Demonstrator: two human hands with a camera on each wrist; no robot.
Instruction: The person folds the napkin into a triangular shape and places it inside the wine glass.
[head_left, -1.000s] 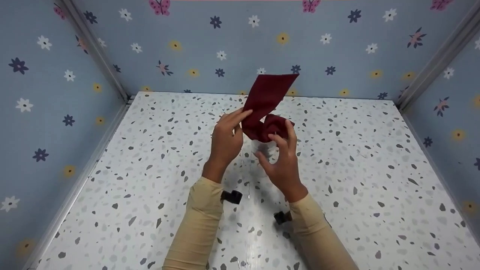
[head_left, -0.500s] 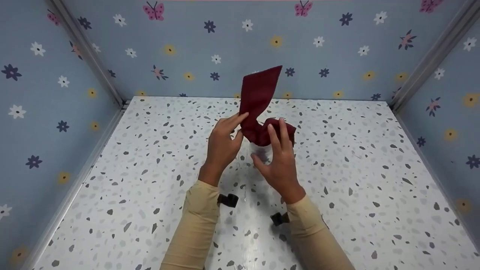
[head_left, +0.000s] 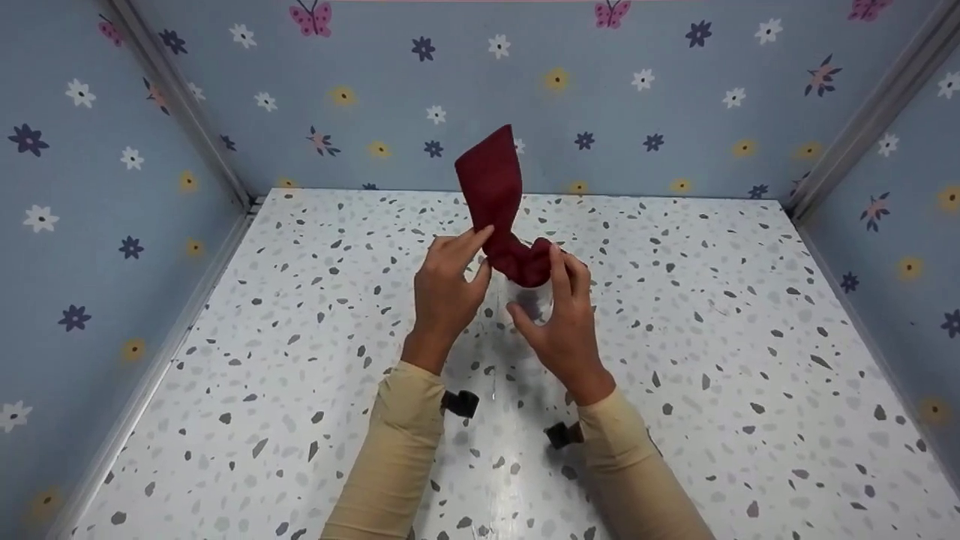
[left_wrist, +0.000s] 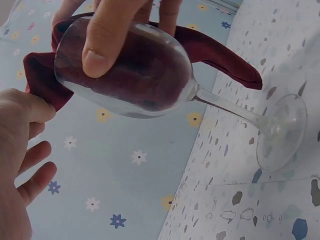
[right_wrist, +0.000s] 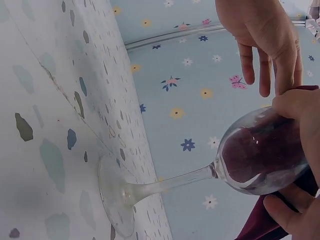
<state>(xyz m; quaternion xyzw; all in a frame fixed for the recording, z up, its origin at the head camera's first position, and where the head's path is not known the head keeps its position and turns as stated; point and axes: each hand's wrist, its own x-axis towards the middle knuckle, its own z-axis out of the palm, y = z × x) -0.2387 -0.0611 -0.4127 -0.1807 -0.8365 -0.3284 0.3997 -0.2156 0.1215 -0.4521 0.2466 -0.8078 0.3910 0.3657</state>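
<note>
A stemmed wine glass stands upright on the speckled tabletop, with a dark red cloth napkin tucked into its bowl. One flat end of the napkin rises leftward above the rim, and another end hangs outside the bowl. With thumb and forefinger, my left hand pinches the napkin just left of the rim. My right hand grips the bowl on the right, its thumb in front and its fingers behind. From the head view, cloth and hands hide most of the glass; its round foot shows in the right wrist view.
Around the white speckled tabletop stand blue walls printed with flowers and butterflies. Grey metal posts mark the corners. Small black wrist cameras jut inward from both beige sleeves.
The napkin's free end has swung from leaning right to leaning left. My right fingers have shifted from the top of the cloth to its right side. My left hand stays beside the rim.
</note>
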